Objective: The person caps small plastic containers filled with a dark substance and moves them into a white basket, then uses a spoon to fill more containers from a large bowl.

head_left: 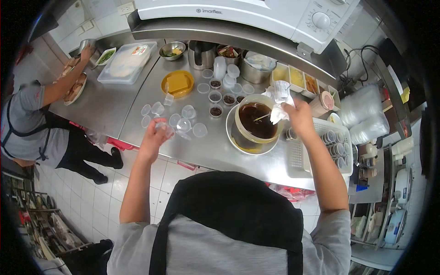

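My left hand (158,136) is closed round a small clear plastic cup (166,131), above the steel table. Several similar cups and lids (188,111) lie scattered just beyond it. My right hand (295,113) grips a crumpled white cloth or paper (280,101) over the right rim of a tub of dark brown liquid (254,120). A thin yellowish handle sticks out of the liquid. The tub sits in a wide white bowl (231,139). Small cups with dark contents (216,110) stand left of the tub.
A white basket (300,158) with stacked small cups is at the right. Farther back are a yellow container (178,84), a steel pot (255,72), food bins (297,79) and a lidded plastic box (128,63). A co-worker (39,123) stands at the far left, arm over the table.
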